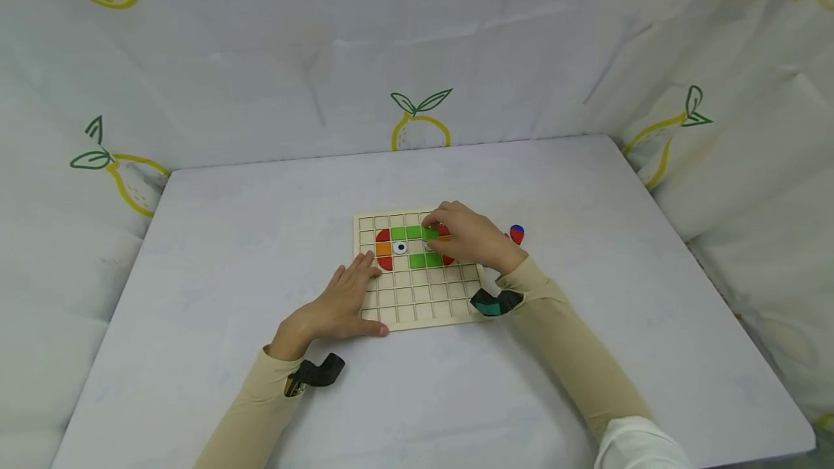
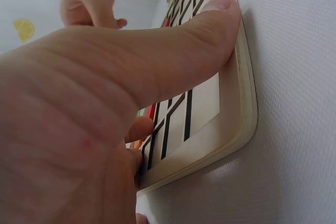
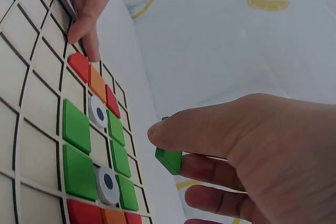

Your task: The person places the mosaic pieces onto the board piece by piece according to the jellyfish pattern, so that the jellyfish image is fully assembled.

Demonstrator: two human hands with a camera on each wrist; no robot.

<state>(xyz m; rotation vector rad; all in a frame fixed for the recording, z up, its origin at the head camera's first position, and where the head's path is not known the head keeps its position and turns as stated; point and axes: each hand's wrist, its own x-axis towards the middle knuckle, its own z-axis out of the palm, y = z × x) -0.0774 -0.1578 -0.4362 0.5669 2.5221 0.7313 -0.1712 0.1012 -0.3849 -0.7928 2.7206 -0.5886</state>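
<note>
My left hand (image 1: 342,301) rests at the left side of the pale grid board (image 1: 417,295), fingers extended, thumb spread away from them onto the near edge. Just beside my fingertips, 2 red pieces (image 3: 79,67) sit on the grid with 1 orange piece (image 3: 97,83) between them. Rightward come 2 eye pieces (image 3: 97,111), with 3 green tiles (image 3: 120,159) in the row beyond and 2 in the nearer row. Over the board's right part, my right hand (image 1: 478,237) pinches 1 green piece (image 3: 169,162) between thumb and fingers, raised clear of the grid. Farther right, 1 red-and-blue piece (image 1: 517,234) lies off the board on the white table (image 1: 625,266).
</note>
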